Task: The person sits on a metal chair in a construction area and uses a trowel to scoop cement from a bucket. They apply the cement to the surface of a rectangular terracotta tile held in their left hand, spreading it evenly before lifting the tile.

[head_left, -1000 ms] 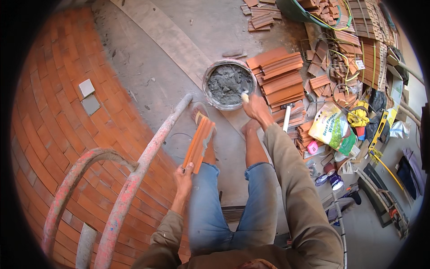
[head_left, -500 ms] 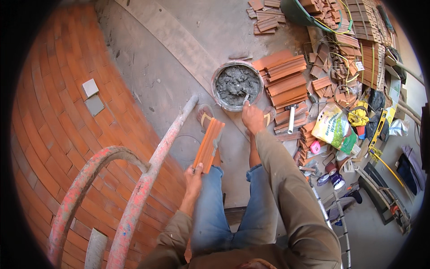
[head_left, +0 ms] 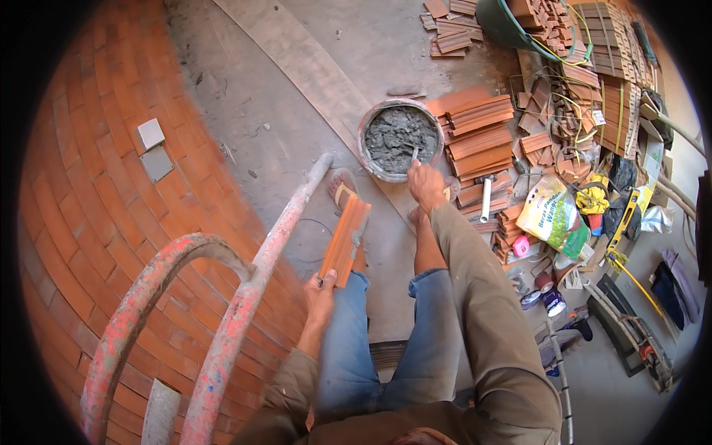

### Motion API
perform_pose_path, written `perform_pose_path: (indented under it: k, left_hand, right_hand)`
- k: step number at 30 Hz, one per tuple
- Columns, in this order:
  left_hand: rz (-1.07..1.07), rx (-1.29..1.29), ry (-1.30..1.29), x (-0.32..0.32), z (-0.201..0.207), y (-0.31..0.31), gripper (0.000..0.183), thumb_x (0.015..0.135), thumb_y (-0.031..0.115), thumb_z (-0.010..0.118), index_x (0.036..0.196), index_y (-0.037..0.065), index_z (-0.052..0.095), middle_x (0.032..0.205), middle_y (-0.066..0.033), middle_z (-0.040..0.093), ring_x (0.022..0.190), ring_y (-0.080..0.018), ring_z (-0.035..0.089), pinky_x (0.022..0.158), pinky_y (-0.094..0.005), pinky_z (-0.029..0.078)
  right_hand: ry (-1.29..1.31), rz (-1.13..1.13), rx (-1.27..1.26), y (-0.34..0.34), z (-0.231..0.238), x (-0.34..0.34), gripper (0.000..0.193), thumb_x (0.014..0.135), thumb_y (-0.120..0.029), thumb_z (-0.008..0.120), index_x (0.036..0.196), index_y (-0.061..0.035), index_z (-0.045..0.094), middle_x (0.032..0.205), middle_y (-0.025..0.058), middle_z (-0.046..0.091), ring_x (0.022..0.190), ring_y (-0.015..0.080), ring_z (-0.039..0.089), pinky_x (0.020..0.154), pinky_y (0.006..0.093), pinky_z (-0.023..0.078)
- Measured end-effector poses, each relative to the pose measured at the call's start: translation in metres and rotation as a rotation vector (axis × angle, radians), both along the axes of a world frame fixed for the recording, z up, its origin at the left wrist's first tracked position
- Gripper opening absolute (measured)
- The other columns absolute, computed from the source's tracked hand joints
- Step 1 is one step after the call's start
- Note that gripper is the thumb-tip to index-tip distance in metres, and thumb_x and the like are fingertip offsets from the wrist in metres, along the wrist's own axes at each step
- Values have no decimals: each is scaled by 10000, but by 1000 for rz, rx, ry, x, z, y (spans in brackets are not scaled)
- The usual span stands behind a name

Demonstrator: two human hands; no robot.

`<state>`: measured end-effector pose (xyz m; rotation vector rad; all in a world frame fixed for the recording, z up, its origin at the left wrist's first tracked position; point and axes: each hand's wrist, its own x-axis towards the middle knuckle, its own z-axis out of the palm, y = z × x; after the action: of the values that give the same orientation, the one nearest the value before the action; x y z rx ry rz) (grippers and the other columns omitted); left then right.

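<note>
My left hand [head_left: 319, 302] grips the lower end of a long orange brick tile [head_left: 343, 241], held tilted in front of my left leg. A smear of grey mortar [head_left: 356, 239] sticks to its right edge. My right hand [head_left: 426, 185] is closed round a trowel [head_left: 414, 154] at the near rim of a round bucket [head_left: 364, 150]. Wet grey mortar [head_left: 397, 133] fills much of the bucket. The trowel's blade is sunk in the mortar and hidden; only a short piece shows above my fingers.
Stacked brick tiles [head_left: 478, 141] stand right of the bucket. A red-flecked metal pipe frame [head_left: 237, 315] rises at my left, before the brick-faced wall [head_left: 111, 222]. A green tub [head_left: 504, 26], a printed sack [head_left: 549, 211] and a yellow spirit level [head_left: 627, 219] lie at right.
My right hand has shifted slightly toward me and right, and the trowel's blade has sunk out of sight in the mortar. The tile stays in my left hand. The view has moved slightly.
</note>
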<state>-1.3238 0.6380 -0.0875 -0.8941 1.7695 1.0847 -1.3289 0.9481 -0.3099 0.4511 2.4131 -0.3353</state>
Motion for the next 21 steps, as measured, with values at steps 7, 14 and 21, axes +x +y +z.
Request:
perform_pose_path:
  k: [7, 14, 21]
  left_hand:
    - [57, -2, 9, -2, 12, -18, 231, 930, 220, 662, 976, -6, 671, 828, -10, 640, 726, -74, 547, 652, -247, 457]
    - [-30, -15, 47, -10, 11, 8, 248, 927, 208, 656, 993, -30, 668, 822, -12, 646, 733, -74, 559, 649, -254, 469]
    - [8, 7, 52, 0, 19, -11, 279, 933, 224, 642, 1001, -46, 665, 826, -21, 649, 740, -75, 551, 661, -258, 466]
  right_hand:
    - [10, 52, -114, 2, 112, -35, 249, 892, -169, 514, 994, 4, 662, 789, 204, 704, 783, 295, 722, 601, 456, 556]
    - [-97, 185, -38, -17, 12, -2, 467, 890, -273, 568, 1246, 28, 581, 876, 252, 694, 850, 316, 713, 681, 454, 561]
    - [-170, -138, -292, 8, 107, -55, 296, 949, -197, 508, 1104, -2, 668, 867, 230, 702, 901, 257, 718, 638, 444, 566]
